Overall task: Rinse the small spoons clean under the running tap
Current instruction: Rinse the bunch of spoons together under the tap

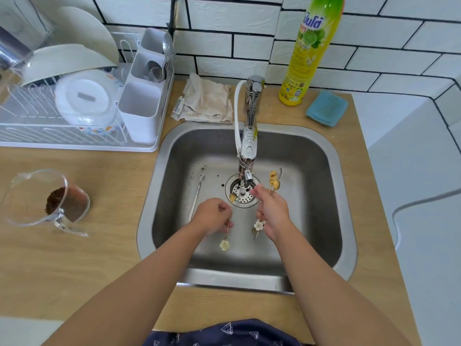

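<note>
Small spoons are being rinsed at a steel sink (324, 156) set into a wooden bench (99, 245); the step in hand is judged to be the rinsing itself, though any stream from the tap (248, 156) cannot be made out. The left hand (212, 213) is curled round the thin stem of a gold spoon (228, 221), its bowl held up at about one o'clock from the knuckles, just beside the strainer (243, 193), its flower-shaped end hanging at five o'clock; the right hand (272, 211) is closed on a bunch of spoons (274, 182), whose gold bowls stand out at twelve o'clock beyond the fingertips and whose white flower charm (259, 224) shows at seven o'clock under the palm. A silver spoon (197, 193) is left lying on the sink floor at eleven o'clock from the left hand, apart from it and untouched. The next move is judged to call for the bowl of the gold spoon to be brought right under the spout at the centre of the sink and turned there, with the grip kept firm on the slim wet stem; the silver spoon is judged yet to be picked up.
</note>
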The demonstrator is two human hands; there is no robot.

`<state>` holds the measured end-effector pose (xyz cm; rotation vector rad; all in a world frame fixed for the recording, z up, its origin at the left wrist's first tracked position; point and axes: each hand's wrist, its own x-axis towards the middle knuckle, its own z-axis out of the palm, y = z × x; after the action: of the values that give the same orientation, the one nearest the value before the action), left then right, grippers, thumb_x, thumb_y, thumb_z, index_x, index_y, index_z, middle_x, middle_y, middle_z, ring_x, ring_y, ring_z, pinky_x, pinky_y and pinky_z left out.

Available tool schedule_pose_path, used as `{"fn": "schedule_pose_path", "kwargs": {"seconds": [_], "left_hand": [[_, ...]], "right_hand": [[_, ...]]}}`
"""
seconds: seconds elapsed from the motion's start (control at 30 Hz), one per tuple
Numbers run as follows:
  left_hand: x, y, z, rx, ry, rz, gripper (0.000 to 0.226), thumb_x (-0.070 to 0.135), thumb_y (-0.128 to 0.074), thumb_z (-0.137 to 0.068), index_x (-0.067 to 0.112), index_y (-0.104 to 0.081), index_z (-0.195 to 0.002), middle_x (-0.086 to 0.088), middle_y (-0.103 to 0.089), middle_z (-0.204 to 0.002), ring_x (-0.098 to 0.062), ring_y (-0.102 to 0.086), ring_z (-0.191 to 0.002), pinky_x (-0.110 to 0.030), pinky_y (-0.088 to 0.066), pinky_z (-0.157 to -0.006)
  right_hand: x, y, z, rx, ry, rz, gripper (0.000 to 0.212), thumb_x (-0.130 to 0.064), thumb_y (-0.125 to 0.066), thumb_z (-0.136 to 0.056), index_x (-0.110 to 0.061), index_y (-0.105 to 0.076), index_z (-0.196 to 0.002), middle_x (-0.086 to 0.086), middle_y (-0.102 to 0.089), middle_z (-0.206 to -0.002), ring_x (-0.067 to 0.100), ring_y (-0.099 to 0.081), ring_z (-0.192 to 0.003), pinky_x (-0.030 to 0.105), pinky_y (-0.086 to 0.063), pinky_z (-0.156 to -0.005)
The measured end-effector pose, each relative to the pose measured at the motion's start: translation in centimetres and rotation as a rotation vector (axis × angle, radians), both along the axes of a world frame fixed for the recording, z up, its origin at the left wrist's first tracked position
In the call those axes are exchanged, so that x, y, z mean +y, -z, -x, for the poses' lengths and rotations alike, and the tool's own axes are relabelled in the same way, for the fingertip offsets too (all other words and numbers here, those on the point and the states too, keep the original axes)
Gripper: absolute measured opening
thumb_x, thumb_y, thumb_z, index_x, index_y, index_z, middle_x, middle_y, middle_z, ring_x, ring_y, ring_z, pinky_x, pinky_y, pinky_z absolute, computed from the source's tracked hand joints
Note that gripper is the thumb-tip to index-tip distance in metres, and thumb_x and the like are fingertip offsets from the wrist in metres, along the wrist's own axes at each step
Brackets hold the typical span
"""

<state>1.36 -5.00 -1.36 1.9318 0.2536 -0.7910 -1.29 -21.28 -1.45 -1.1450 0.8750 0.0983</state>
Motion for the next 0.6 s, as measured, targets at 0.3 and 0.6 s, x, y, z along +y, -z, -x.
{"fn": "schedule_pose_path", "kwargs": {"seconds": [0.3,0.6], "left_hand": [[-0.6,-1.7,1.0,-0.079,-0.001,0.128,0.004,0.011,-0.061,-0.094,0.009,-0.064,-0.092,-0.009,-0.064,-0.087,-0.015,-0.071,-0.065,-0.029,-0.06,-0.057],[-0.1,-2.1,1.1,-0.03,0.037,0.222,0.011,0.009,-0.054,-0.098,0.008,-0.064,-0.096,-0.008,-0.063,-0.086,-0.014,-0.064,-0.065,-0.033,-0.061,-0.061]], "right_hand": [[2.1,-0.5,-0.5,-0.022,-0.229,0.1,0.018,-0.025,-0.082,-0.085,-0.018,-0.076,-0.1,-0.011,-0.066,-0.069,0.001,-0.043,-0.046,0.022,-0.035,-0.048],[0.9,-0.6,-0.2,-0.156,-0.328,-0.1,0.011,-0.022,-0.069,-0.097,-0.02,-0.079,-0.101,0.02,-0.066,-0.093,0.009,-0.027,-0.048,0.024,-0.026,-0.046]]}}
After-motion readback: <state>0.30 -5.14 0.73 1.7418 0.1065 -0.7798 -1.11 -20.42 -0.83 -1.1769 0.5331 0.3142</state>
